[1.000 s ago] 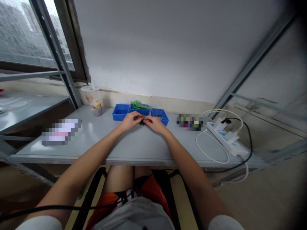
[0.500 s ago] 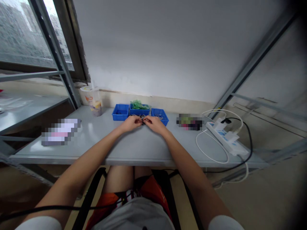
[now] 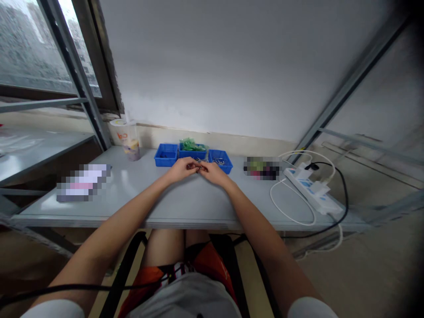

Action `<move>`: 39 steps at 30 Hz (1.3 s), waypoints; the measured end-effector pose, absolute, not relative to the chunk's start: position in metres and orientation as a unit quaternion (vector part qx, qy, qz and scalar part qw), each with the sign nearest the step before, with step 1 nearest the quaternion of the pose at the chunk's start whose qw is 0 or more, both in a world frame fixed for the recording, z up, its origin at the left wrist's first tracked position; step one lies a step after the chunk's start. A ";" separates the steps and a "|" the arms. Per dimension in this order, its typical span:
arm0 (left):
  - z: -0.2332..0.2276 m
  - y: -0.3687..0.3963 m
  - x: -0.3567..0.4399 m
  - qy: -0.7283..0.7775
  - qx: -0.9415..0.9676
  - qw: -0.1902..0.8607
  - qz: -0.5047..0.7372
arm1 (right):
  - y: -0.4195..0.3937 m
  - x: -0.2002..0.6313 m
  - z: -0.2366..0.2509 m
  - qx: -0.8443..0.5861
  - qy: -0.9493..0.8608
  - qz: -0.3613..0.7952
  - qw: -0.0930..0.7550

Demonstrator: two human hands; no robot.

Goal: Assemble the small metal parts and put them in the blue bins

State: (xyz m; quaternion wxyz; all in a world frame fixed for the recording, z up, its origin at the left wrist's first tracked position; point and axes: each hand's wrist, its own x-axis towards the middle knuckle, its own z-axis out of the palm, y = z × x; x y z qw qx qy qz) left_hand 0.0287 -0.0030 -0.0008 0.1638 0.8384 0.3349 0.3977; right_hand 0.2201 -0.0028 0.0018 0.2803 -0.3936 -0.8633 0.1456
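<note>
My left hand [image 3: 183, 169] and my right hand [image 3: 213, 172] meet above the grey table, fingertips pinched together. Whatever small thing they hold between them is too small and too covered by the fingers to name. Just behind the fingers lie several thin metal pieces [image 3: 200, 160], partly hidden by my hands. A blue bin [image 3: 221, 168] with shiny metal parts stands right behind my right hand. Beyond my left hand is another blue bin [image 3: 166, 163] with a few dark bits inside. Between these, a third blue bin [image 3: 192, 155] holds green plastic bags [image 3: 189, 144].
A lidded drink cup [image 3: 130, 143] stands at the back left, with a blurred flat object [image 3: 84, 182] in front of it. To the right lie a blurred dark-and-green item [image 3: 261, 168], a white power strip [image 3: 313, 192] and loose cables. The table [image 3: 195, 207] backs onto a wall.
The fingers of both hands have shifted slightly against each other, and the fingertips sit a little lower. Bins and other objects stay where they were.
</note>
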 end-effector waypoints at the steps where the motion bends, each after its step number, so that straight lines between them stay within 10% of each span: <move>1: -0.001 -0.004 0.029 0.328 0.840 0.167 0.399 | -0.003 0.219 0.002 -0.390 -0.864 0.147 0.281; 39: 0.000 0.006 0.018 0.389 0.870 0.070 0.296 | -0.004 0.222 0.005 -0.392 -0.852 0.129 0.321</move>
